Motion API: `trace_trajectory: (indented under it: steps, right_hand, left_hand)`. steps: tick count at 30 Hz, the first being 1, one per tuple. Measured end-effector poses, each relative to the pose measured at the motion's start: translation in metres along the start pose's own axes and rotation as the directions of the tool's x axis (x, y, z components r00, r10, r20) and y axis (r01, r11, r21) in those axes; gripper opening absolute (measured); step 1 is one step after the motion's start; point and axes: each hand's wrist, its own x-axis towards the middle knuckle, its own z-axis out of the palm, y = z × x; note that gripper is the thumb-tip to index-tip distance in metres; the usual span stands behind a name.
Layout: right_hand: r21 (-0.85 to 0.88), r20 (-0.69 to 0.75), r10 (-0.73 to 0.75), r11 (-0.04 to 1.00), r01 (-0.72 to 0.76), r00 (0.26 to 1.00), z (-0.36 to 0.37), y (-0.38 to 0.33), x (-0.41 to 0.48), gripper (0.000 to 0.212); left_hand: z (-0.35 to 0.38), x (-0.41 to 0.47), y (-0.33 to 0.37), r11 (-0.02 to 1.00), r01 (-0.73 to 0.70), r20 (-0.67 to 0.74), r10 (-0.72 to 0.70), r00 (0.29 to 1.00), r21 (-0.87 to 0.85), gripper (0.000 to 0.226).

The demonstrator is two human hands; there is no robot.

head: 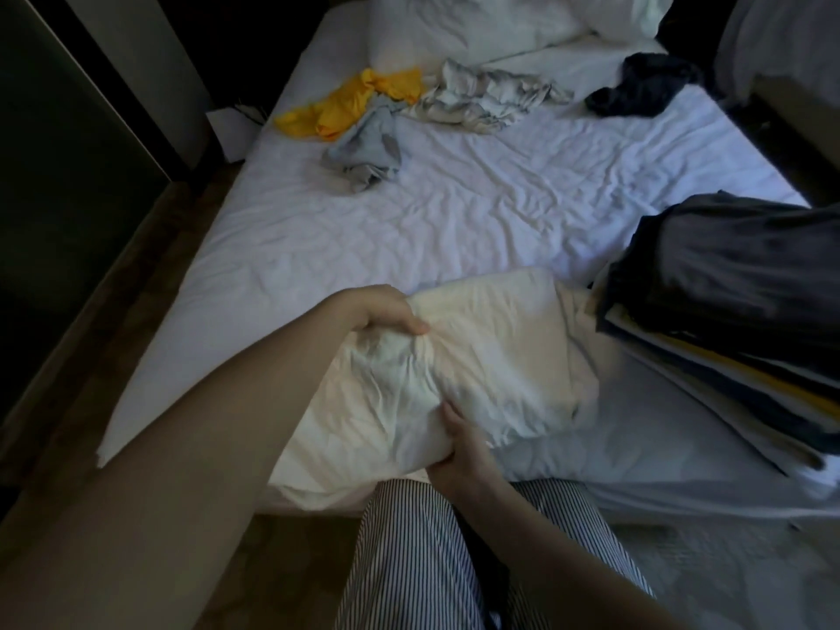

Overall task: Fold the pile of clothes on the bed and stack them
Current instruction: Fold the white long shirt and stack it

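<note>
Up close, above the striped trousers [454, 552] of the person standing at the foot of the bed [477, 211], the right hand [459, 443] curls round the near edge of a white garment [495, 347], fingers tucked under the cloth. Further out and to the left, the left hand [391, 311] pinches a bunched far-left corner of it, thumb on top. The garment looks partly folded, lying on the sheet with its long axis running from near left to far right.

Its far right end lies just beside, perhaps touching, the stack of folded clothes [727, 320] at the bed's right edge. So the stack is to the right of both hands and the right hand is the nearer one. My guess is that the bundle needs one more fold before it is carried that way.

Beyond, well apart from the hands, the unfolded items wait: a grey-blue piece [363, 147], a yellow one [354, 102], a pale crumpled one [486, 95] and a dark one [645, 86], with a pillow [477, 25] behind.
</note>
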Motion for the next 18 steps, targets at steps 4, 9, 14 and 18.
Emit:
trace_trajectory:
  steps: [4, 9, 14, 18]
  right_hand:
    - [-0.009, 0.104, -0.114, 0.993, 0.116, 0.988, 0.015, -0.036, -0.005, 0.031]
    - [-0.234, 0.29, -0.346, 0.879, 0.416, 0.893, 0.068, -0.129, -0.01, 0.027]
    - [-0.495, 0.344, -0.526, 0.603, 0.626, 0.778, 0.096, -0.187, -0.024, 0.014]
    - [-0.591, 0.292, -0.421, 0.626, 0.509, 0.858, 0.055, -0.165, -0.032, 0.02]
  left_hand:
    - [-0.022, -0.023, 0.017, 0.96, -0.079, -0.043, 0.07, 0.997, -0.267, 0.03]
    - [-0.049, -0.047, 0.052, 0.737, -0.425, -0.364, 0.257, 0.895, -0.526, 0.006]
    - [-0.057, -0.066, 0.044, 0.58, -0.634, -0.486, 0.413, 0.77, -0.512, 0.014]
    - [-0.019, -0.054, -0.01, 0.726, -0.497, -0.382, 0.338, 0.86, -0.476, 0.038]
